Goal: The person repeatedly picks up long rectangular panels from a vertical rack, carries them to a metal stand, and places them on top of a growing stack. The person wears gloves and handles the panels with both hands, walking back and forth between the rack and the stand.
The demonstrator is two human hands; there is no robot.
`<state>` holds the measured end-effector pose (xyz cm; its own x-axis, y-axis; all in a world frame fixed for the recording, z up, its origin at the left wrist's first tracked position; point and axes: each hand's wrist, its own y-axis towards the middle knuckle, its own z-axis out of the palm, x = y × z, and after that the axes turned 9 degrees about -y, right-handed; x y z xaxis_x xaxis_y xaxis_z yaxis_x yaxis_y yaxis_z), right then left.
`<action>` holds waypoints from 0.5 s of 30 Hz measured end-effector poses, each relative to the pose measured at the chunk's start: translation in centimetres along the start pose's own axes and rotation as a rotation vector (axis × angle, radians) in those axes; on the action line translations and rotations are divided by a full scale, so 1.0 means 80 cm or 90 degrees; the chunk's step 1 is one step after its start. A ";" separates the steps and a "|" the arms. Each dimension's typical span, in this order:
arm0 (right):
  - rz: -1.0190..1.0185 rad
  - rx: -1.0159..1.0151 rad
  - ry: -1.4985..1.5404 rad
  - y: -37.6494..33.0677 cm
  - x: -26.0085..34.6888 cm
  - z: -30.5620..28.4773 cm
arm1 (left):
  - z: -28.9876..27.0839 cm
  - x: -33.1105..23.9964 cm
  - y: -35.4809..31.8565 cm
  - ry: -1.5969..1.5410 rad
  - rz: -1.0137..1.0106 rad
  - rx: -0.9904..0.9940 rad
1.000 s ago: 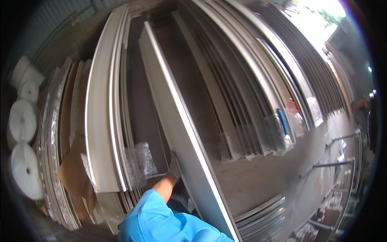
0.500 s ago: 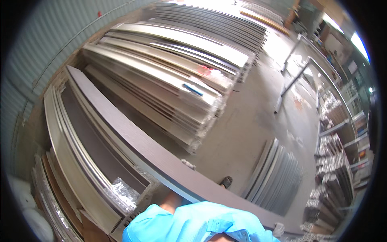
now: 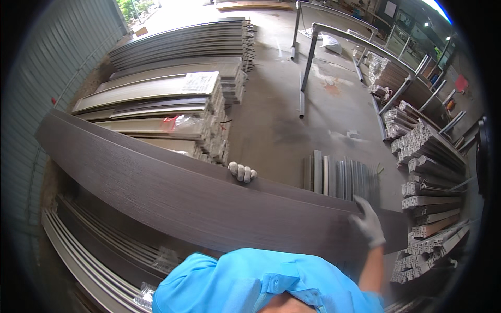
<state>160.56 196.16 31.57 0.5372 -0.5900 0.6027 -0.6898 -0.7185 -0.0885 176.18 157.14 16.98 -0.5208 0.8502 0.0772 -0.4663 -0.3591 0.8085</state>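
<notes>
A long dark-brown wood-grain board (image 3: 172,190) lies across the view in front of my body, from the wall at the left to the right side. My left hand (image 3: 242,172), in a pale work glove, grips it, fingers curled over the far edge; the board hides the rest of that hand and arm. Near the board's right end is my right hand (image 3: 369,223), also gloved, with thumb and fingers apart over its surface. Whether the right palm presses on the board, I cannot tell.
Stacks of long panels (image 3: 172,49) stand at the far left by a corrugated wall (image 3: 68,62). More profiles (image 3: 94,261) lie under the board. Grey strips (image 3: 342,175) rest on the floor beyond it. Metal racks (image 3: 308,68) and bundled profiles (image 3: 428,146) line the right.
The board has turned so its broad face shows, and it has swung more across my front. My right hand has come into view over it. The whole view has shifted right.
</notes>
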 end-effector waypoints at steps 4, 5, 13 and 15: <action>-0.152 0.147 -0.083 0.213 0.083 0.059 | -0.090 -0.001 0.087 -0.034 -0.064 0.094; -0.124 0.289 -0.137 0.261 0.101 0.077 | -0.113 -0.002 0.103 -0.048 -0.045 0.082; -0.030 0.306 -0.150 0.399 0.156 0.061 | -0.246 -0.037 0.202 -0.142 -0.025 0.048; -0.010 0.280 -0.105 0.422 0.150 0.060 | -0.287 -0.030 0.221 -0.201 -0.022 0.052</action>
<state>146.07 163.07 31.96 0.6409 -0.6025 0.4756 -0.4284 -0.7949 -0.4296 152.76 139.91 17.67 -0.2528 0.9433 0.2153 -0.4148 -0.3066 0.8567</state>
